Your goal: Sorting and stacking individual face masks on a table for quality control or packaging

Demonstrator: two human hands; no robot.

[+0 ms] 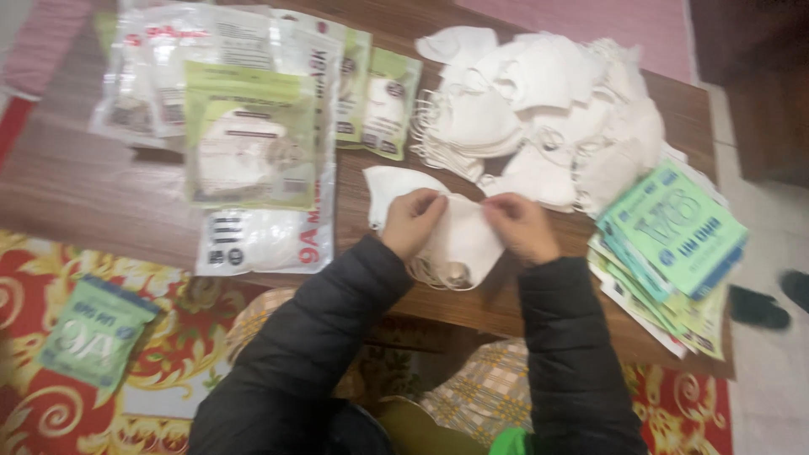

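My left hand and my right hand both pinch a folded white face mask just above the near part of the low wooden table. Its ear loops hang below, toward my lap. A second white mask lies flat just left of my left hand. Behind my hands sits a large heap of loose white masks. Both arms wear dark padded sleeves.
A stack of green-and-white printed paper sleeves sits at the table's right edge. Clear plastic packets with masks inside cover the left half. One green packet lies on the red patterned rug at the left. Dark slippers rest on the floor at right.
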